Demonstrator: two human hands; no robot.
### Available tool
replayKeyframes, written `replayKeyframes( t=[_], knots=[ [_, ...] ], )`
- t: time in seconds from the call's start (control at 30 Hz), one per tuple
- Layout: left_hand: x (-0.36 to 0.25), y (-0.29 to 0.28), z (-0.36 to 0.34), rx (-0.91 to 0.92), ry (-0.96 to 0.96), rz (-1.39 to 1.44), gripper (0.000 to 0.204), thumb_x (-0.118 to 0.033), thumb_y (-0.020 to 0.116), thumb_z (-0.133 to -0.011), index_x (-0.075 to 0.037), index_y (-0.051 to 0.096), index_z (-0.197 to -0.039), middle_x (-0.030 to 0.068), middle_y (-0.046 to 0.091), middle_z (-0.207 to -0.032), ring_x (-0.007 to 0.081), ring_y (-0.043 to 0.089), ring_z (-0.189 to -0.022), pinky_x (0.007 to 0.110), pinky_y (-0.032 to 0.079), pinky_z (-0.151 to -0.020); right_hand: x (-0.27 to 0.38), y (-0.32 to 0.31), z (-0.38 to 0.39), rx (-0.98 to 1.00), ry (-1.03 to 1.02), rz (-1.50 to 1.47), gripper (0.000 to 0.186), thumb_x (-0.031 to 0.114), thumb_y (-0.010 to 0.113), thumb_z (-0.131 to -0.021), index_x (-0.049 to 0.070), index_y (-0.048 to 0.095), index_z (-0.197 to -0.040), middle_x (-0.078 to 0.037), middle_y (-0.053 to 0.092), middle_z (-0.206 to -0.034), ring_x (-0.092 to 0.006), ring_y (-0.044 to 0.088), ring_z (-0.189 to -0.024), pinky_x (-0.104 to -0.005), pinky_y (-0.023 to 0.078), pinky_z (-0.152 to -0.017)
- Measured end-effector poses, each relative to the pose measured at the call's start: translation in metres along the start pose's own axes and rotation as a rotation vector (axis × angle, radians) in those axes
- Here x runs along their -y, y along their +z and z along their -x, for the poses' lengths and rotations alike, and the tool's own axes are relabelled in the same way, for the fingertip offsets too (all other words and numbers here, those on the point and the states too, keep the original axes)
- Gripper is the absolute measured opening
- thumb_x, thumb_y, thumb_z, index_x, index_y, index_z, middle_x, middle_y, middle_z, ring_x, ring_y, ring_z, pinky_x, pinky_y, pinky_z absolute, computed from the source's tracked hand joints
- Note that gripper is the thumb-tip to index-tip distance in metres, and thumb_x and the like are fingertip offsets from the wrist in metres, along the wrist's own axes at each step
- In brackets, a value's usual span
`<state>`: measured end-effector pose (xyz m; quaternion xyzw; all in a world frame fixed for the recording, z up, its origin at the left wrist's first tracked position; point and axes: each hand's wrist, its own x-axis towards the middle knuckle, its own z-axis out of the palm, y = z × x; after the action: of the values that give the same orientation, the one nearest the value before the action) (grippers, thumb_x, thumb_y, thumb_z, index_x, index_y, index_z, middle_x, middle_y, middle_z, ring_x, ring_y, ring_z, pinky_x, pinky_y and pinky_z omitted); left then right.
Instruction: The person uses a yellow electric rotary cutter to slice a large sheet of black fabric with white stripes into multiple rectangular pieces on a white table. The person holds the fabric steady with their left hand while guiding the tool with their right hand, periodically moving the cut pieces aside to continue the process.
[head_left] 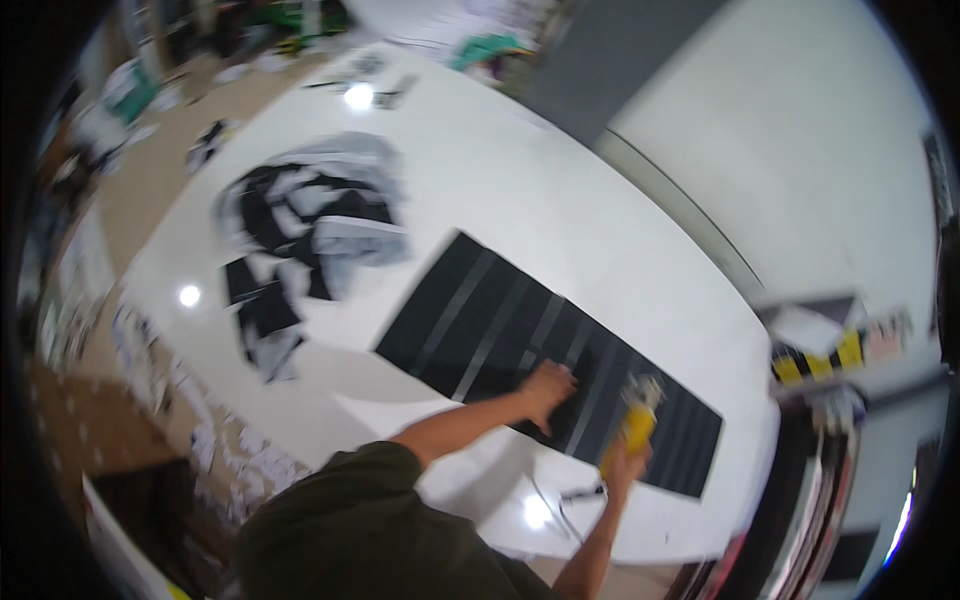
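Currently a long black fabric strip w/ grey stripes is being pressed flat under the left hand; just beside it, a yellow handheld tool is being gripped by the right hand, hands apart.

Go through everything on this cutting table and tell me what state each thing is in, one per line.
Black striped fabric strip: spread flat on the white table.
Left hand: pressed flat on the strip.
Right hand: gripping a yellow handheld tool.
Pile of black and grey fabric pieces: loose, jumbled.
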<state>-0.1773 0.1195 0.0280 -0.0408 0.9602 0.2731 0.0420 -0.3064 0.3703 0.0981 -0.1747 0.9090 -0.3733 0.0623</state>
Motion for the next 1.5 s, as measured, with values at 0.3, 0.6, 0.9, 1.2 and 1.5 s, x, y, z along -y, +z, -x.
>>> replayKeyframes(
  t=[0.3, 0.6, 0.9, 1.2, 1.5],
  knots=[
    [0.015, 0.042, -0.012, 0.041, -0.076, -0.185, 0.136, -0.082, 0.075, -0.068, -0.011, 0.018, -0.169, 0.0117, 0.007, -0.178, 0.0365, -0.002, -0.164, 0.065, -0.006, -0.127, -0.083, -0.062, 0.139, -0.034, 0.105, 0.316, 0.079, 0.059, 0.063, -0.099, -0.009, 0.044, -0.136, -0.021, 0.068, -0.095, -0.0283, 0.067, -0.076, -0.0375, 0.054, -0.061],
    [-0.018, 0.061, -0.015, 0.006, -0.033, -0.211, 0.132, -0.085, 0.068, -0.071, -0.008, 0.023, -0.168, 0.015, 0.01, -0.177, 0.0365, 0.0, -0.164, 0.066, -0.005, -0.126, -0.113, -0.105, 0.223, -0.036, 0.126, 0.349, 0.065, 0.044, 0.062, -0.098, -0.007, 0.05, -0.136, -0.03, 0.068, -0.105, -0.0433, 0.069, -0.092, -0.0509, 0.057, -0.08],
    [-0.057, 0.063, -0.05, -0.028, -0.057, -0.249, 0.13, -0.084, 0.072, -0.07, -0.009, 0.027, -0.166, 0.016, 0.019, -0.174, 0.0427, 0.009, -0.161, 0.064, 0.004, -0.128, -0.13, -0.126, 0.194, 0.119, 0.029, 0.307, 0.058, 0.017, 0.07, -0.093, -0.004, 0.043, -0.14, -0.036, 0.069, -0.108, -0.0554, 0.067, -0.101, -0.0554, 0.055, -0.085],
    [-0.084, 0.077, -0.073, 0.138, -0.124, -0.306, 0.135, -0.085, 0.068, -0.073, -0.005, 0.017, -0.168, 0.0182, 0.01, -0.176, 0.0396, 0.004, -0.163, 0.06, 0.004, -0.13, -0.145, -0.13, 0.175, 0.209, -0.06, 0.27, 0.061, 0.021, 0.072, -0.094, -0.007, 0.04, -0.138, -0.036, 0.066, -0.111, -0.0565, 0.066, -0.102, -0.0571, 0.054, -0.085],
    [-0.084, 0.076, -0.069, 0.14, -0.156, -0.224, 0.135, -0.084, 0.071, -0.071, -0.008, 0.016, -0.169, 0.0151, 0.008, -0.177, 0.038, 0.003, -0.163, 0.058, 0.004, -0.131, -0.121, -0.107, 0.129, 0.283, -0.033, 0.235, 0.058, 0.02, 0.071, -0.095, -0.006, 0.038, -0.135, -0.038, 0.063, -0.111, -0.0577, 0.065, -0.098, -0.0579, 0.056, -0.081]
  ],
)
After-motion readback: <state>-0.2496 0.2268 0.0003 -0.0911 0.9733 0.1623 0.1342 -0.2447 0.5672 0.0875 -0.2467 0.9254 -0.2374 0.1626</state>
